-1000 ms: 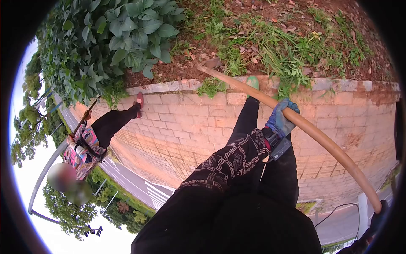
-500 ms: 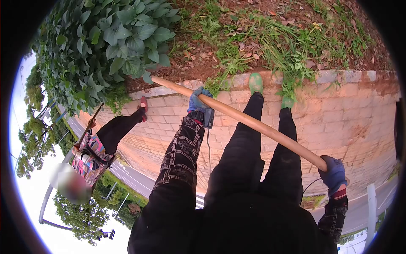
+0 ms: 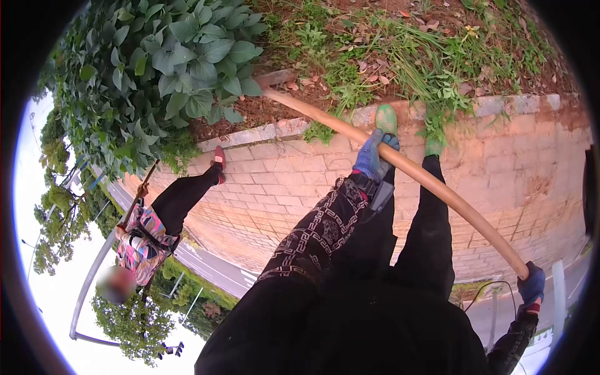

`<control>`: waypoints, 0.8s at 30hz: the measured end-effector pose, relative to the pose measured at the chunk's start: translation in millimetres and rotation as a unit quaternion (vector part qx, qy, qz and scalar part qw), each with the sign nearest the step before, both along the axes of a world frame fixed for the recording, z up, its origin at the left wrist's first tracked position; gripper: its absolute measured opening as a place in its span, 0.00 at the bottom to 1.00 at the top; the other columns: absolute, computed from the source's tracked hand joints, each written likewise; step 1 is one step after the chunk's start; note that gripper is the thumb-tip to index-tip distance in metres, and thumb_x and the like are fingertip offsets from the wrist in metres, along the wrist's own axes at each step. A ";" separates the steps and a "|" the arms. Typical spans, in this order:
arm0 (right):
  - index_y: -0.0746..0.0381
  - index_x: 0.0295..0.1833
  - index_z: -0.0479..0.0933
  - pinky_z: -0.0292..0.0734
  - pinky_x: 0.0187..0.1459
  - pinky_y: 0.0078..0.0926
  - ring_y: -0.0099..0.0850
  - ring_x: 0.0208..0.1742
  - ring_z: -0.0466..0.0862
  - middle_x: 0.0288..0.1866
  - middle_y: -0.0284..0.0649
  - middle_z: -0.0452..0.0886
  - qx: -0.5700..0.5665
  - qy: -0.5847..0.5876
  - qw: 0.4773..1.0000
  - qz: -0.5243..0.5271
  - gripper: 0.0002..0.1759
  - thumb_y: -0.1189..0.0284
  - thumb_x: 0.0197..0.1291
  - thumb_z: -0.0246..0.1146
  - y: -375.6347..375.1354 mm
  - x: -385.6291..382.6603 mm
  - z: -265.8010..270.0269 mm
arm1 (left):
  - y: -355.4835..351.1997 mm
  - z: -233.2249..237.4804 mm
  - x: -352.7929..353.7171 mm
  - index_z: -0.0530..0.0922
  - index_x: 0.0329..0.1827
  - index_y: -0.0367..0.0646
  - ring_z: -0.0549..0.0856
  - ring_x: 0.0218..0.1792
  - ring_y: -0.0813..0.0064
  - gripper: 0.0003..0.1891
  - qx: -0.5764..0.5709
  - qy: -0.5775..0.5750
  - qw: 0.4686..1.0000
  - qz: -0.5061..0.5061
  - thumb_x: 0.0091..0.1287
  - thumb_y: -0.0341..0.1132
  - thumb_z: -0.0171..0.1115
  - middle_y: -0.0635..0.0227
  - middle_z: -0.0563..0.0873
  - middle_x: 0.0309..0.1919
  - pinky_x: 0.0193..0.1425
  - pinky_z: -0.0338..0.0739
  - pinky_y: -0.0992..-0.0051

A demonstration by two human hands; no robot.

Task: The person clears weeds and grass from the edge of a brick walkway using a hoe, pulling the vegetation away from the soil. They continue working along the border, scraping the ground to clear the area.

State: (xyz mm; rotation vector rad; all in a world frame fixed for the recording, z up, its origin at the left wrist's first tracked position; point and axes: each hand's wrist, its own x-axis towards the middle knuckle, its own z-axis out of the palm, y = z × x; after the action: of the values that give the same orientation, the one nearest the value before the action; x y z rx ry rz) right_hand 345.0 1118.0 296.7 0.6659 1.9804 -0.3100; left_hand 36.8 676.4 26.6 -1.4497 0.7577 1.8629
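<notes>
A long wooden-handled hoe (image 3: 450, 194) slants across the view from upper left to lower right. Its far end rests low at the soil beside the leafy plants, where a flat brownish head (image 3: 275, 78) partly shows. My left hand (image 3: 375, 156), in a blue glove, is closed around the middle of the handle, in front of my shoe. Near the handle's butt end, my right hand (image 3: 531, 284), gloved in blue too, is wrapped around the wood. A small grey device (image 3: 382, 195) sits at my left wrist.
Dense leafy plants (image 3: 200, 56) fill the upper left. Grass and weeds (image 3: 406, 59) lie on reddish soil behind a stone curb (image 3: 281, 129). My green shoes (image 3: 387, 119) stand by the curb on brick paving (image 3: 262, 181). Another person (image 3: 150, 237) holds a pole at left.
Both my hands have shifted right with the hoe, the left moving farther down toward my legs. The hoe's far end has moved right, out from the leaves, and its head now partly shows.
</notes>
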 end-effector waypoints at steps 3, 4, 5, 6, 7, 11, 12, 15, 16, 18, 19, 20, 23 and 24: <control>0.60 0.29 0.75 0.76 0.34 0.40 0.51 0.33 0.82 0.25 0.47 0.81 0.051 -0.004 0.998 -0.024 0.08 0.76 0.41 0.68 15.6 32.2 27.7 | 23.0 6.2 36.4 0.73 0.45 0.46 0.80 0.41 0.64 0.08 0.051 -0.038 0.998 0.017 0.66 0.31 0.61 0.66 0.78 0.36 0.49 0.78 0.60; 0.61 0.29 0.74 0.76 0.33 0.39 0.51 0.32 0.82 0.25 0.48 0.81 0.050 -0.005 0.999 0.001 0.08 0.76 0.42 0.67 16.4 38.8 27.3 | 26.6 5.6 38.0 0.73 0.45 0.46 0.80 0.42 0.64 0.08 0.052 -0.056 0.997 0.019 0.66 0.30 0.60 0.66 0.78 0.37 0.50 0.78 0.60; 0.62 0.29 0.74 0.75 0.32 0.37 0.50 0.31 0.82 0.25 0.49 0.80 0.045 -0.009 0.999 0.027 0.08 0.76 0.44 0.66 15.5 41.8 26.2 | 24.0 7.5 37.2 0.73 0.45 0.46 0.80 0.42 0.64 0.08 0.052 -0.057 0.997 0.019 0.66 0.30 0.60 0.66 0.78 0.37 0.50 0.78 0.60; 0.62 0.29 0.74 0.75 0.32 0.37 0.50 0.31 0.82 0.25 0.49 0.80 0.045 -0.010 0.999 0.028 0.08 0.76 0.44 0.66 13.8 44.5 20.2 | 16.3 9.9 34.9 0.73 0.45 0.46 0.80 0.43 0.64 0.09 0.040 -0.055 0.998 0.017 0.64 0.31 0.62 0.66 0.78 0.38 0.51 0.77 0.60; 0.60 0.29 0.75 0.76 0.34 0.38 0.49 0.33 0.83 0.27 0.48 0.81 0.043 -0.038 0.998 0.012 0.08 0.76 0.42 0.67 9.3 47.4 7.6 | 8.8 10.0 29.1 0.73 0.45 0.46 0.80 0.43 0.64 0.10 0.028 -0.050 0.998 0.014 0.63 0.31 0.63 0.66 0.78 0.38 0.52 0.77 0.60; 0.56 0.30 0.75 0.75 0.38 0.40 0.48 0.33 0.82 0.27 0.44 0.82 0.005 -0.009 0.999 0.050 0.08 0.73 0.42 0.67 -45.6 11.6 -52.6 | -51.6 2.3 -14.6 0.72 0.40 0.45 0.79 0.38 0.63 0.11 -0.089 -0.002 0.996 0.001 0.57 0.31 0.64 0.63 0.78 0.34 0.50 0.78 0.60; 0.55 0.30 0.75 0.74 0.39 0.42 0.49 0.33 0.81 0.27 0.44 0.82 -0.016 -0.005 0.999 0.038 0.08 0.74 0.43 0.66 -67.2 -16.6 -63.6 | -75.9 -7.7 -30.2 0.72 0.39 0.44 0.79 0.34 0.64 0.10 -0.101 0.021 0.995 0.003 0.58 0.32 0.63 0.65 0.76 0.30 0.47 0.78 0.60; 0.55 0.34 0.76 0.73 0.40 0.42 0.46 0.35 0.82 0.28 0.43 0.82 -0.075 0.084 0.992 0.051 0.09 0.74 0.44 0.67 -124.2 -74.0 -90.1 | -132.9 -12.0 -85.7 0.70 0.35 0.47 0.76 0.29 0.68 0.06 -0.178 0.081 0.981 -0.008 0.61 0.32 0.59 0.69 0.75 0.26 0.40 0.77 0.66; 0.55 0.35 0.76 0.72 0.41 0.41 0.46 0.34 0.82 0.28 0.43 0.82 -0.085 0.091 0.991 0.052 0.10 0.73 0.45 0.67 -140.7 -90.1 -94.2 | -146.4 -10.8 -104.1 0.70 0.35 0.48 0.75 0.28 0.69 0.06 -0.209 0.050 0.976 -0.023 0.63 0.34 0.59 0.70 0.75 0.26 0.37 0.77 0.67; 0.55 0.35 0.75 0.72 0.40 0.40 0.45 0.34 0.82 0.27 0.42 0.81 -0.114 0.112 0.986 0.051 0.09 0.73 0.47 0.66 -161.2 -113.3 -94.9 | -171.8 -17.8 -124.2 0.70 0.34 0.49 0.75 0.27 0.71 0.07 -0.208 0.061 0.975 -0.049 0.65 0.37 0.60 0.71 0.75 0.25 0.35 0.77 0.69; 0.55 0.35 0.75 0.72 0.40 0.40 0.45 0.34 0.82 0.27 0.42 0.81 -0.115 0.109 0.986 0.051 0.09 0.73 0.47 0.66 -161.8 -112.5 -93.2 | -179.7 -32.0 -123.3 0.70 0.34 0.49 0.75 0.27 0.71 0.07 -0.209 0.059 0.975 -0.050 0.65 0.37 0.60 0.71 0.75 0.25 0.35 0.77 0.69; 0.55 0.34 0.75 0.72 0.40 0.40 0.45 0.33 0.82 0.27 0.42 0.81 -0.109 0.112 0.986 0.049 0.08 0.73 0.47 0.66 -160.5 -112.3 -90.1 | -187.2 -49.2 -120.2 0.70 0.34 0.49 0.75 0.27 0.71 0.08 -0.140 0.077 0.985 -0.064 0.65 0.37 0.61 0.71 0.74 0.25 0.34 0.77 0.69; 0.56 0.34 0.75 0.72 0.40 0.41 0.46 0.33 0.82 0.27 0.42 0.81 -0.076 0.073 0.994 0.036 0.09 0.74 0.45 0.67 -124.4 -89.2 -65.6 | -131.5 -59.5 -82.8 0.72 0.36 0.48 0.79 0.29 0.69 0.07 -0.114 0.059 0.991 -0.041 0.66 0.36 0.62 0.69 0.78 0.28 0.37 0.80 0.67; 0.56 0.34 0.75 0.73 0.41 0.39 0.46 0.34 0.82 0.28 0.42 0.82 -0.056 0.003 0.998 0.005 0.10 0.74 0.44 0.67 -95.1 -59.0 -54.1 | -91.2 -50.9 -57.6 0.73 0.37 0.46 0.81 0.32 0.67 0.07 -0.132 0.012 0.991 -0.023 0.66 0.36 0.62 0.67 0.80 0.30 0.40 0.81 0.66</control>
State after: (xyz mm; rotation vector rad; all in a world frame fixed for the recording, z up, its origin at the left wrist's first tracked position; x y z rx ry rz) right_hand 286.0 1022.9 242.7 0.5845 1.9547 -0.4147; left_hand -20.8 585.2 -24.3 -1.5574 1.0743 1.7987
